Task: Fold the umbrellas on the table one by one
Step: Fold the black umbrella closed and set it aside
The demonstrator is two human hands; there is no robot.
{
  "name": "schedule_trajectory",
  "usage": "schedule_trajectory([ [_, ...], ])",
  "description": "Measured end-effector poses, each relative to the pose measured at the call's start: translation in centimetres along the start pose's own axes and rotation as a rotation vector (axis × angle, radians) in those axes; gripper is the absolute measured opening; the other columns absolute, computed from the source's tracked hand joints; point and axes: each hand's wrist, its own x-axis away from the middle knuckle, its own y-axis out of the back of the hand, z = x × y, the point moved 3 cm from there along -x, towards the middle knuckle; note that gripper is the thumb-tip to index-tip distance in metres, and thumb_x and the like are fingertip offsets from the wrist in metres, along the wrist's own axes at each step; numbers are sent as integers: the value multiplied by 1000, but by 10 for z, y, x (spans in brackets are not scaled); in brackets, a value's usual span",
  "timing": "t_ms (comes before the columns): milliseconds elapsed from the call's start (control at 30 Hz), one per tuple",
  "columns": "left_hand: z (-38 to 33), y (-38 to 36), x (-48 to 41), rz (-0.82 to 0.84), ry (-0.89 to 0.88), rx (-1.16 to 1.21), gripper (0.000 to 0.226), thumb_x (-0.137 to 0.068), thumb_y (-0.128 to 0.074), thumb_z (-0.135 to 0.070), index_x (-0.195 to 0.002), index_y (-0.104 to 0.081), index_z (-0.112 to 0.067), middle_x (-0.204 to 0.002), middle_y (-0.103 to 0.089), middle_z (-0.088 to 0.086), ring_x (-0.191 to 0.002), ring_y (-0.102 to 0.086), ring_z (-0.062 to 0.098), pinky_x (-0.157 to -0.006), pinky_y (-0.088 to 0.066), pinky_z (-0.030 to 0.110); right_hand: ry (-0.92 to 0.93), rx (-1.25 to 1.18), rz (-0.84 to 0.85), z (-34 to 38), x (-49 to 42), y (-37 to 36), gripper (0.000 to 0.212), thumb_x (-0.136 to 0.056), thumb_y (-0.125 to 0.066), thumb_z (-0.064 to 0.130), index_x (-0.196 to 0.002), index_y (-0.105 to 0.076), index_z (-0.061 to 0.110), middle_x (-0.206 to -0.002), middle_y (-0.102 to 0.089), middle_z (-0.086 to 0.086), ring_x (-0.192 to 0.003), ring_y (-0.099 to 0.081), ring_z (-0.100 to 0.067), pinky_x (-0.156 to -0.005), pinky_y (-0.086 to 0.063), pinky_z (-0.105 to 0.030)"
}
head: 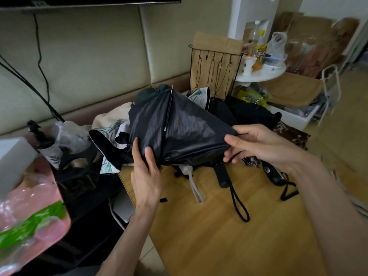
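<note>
holding the black umbrella (179, 132) up at the centre of the frame, just above the far edge of the tabletop (219, 246), canopy half spread and slack. gripping its gathered lower end with the left hand (146, 172), thumb laid over the bunched fabric and fingers wrapped behind. pinching the right-hand corner of the canopy with the right hand (256, 144), thumb on top, fingers curled beneath, stretching the panel out towards the right of the frame.

probably smoothing one panel before pleating. main risk: pulling too hard to the right against a loose left grip, and so dropping the bundle onto the pile below. second risk: twisting or bending the thin rib (168, 112) down the middle of the canopy by folding across it instead of along it. also easy to trap a crooked pleat, ending with a roll too bulky for fastening. no closing strap in sight, so cannot tell its place.

crowded underneath: a black handle (222, 176) with its loop cord and a white strap (194, 188) at centre, just below the canopy, and a floral umbrella (111, 132) at centre left, right beside the black fabric. with careless lowering, a chance of catching one of these in the folds and dragging it along. shaft hidden, so cannot tell about its collapse.
</note>
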Motion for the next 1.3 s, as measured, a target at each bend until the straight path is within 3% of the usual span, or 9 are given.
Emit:
schedule_trajectory([
  [200,0,-3,-1,-23,24,72,61,-108,-31,-61,-163,-26,-37,-83,-69,-6,-60,-68,14,-66,-60,51,-69,-312,-604,-40,-7,-35,43,-94,-75,40,-124,-51,21,-105,-69,-8,-69,-70,-17,-58,-54,-27],
  [400,-10,-6,8,-56,2,122,54,-114,-34,-41,-164,-28,-22,-70,-53,-20,-61,-62,-9,-62,-52,15,253,555,-759,-37,-11,-109,60,-80,-82,52,-111,-38,24,-100,-50,6,-65,-54,-12,-53,-50,-27],
  [533,-12,-6,11,-33,34,125,56,-111,-33,-54,-163,-26,-34,-69,-61,-40,-68,-66,24,-69,-58,58,270,750,-901,-37,-19,-115,38,-87,-82,34,-111,-56,20,-101,-51,5,-58,-47,-7,-46,-39,-22],
  [667,-9,-4,7,-67,70,186,58,-110,-33,-57,-163,-27,-34,-64,-60,-25,-56,-56,21,-68,-57,60,399,612,-955,-47,-14,-104,26,-85,-81,1,-105,-71,15,-95,-67,6,-64,-59,-5,-57,-51,-22],
  [833,-9,-8,2,-106,65,302,56,-110,-34,-57,-161,-29,-34,-75,-62,-18,-62,-58,16,-63,-58,48,542,265,-1005,-43,-5,-93,31,-88,-77,-7,-116,-68,4,-99,-72,-1,-89,-69,-8,-80,-56,-21],
  [967,-14,-12,7,-74,45,363,57,-109,-34,-58,-161,-30,-35,-125,-66,13,-86,-69,27,-63,-56,26,333,-9,-974,-44,-7,-98,39,-87,-79,2,-121,-63,13,-97,-72,7,-84,-70,-12,-72,-55,-19],
  [1067,-15,-13,11,-61,36,374,56,-109,-35,-58,-160,-29,-37,-122,-66,18,-87,-69,33,-62,-55,30,103,4,-876,-52,-17,-92,9,-90,-81,19,-92,-72,18,-78,-75,8,-75,-73,-6,-70,-60,-26],
  [1133,-13,-13,11,-79,39,390,56,-109,-36,-58,-160,-31,-36,-131,-63,22,-90,-69,35,-60,-55,27,106,-11,-867,-56,-18,-91,13,-96,-76,17,-84,-73,14,-74,-76,8,-72,-74,-6,-69,-59,-25],
  [1300,-11,-10,9,-128,47,383,52,-112,-34,-50,-160,-34,-28,-93,-60,19,-56,-55,15,-48,-46,23,221,31,-795,-53,-13,-104,19,-96,-71,2,-110,-73,14,-93,-78,8,-91,-76,-8,-82,-60,-22],
])
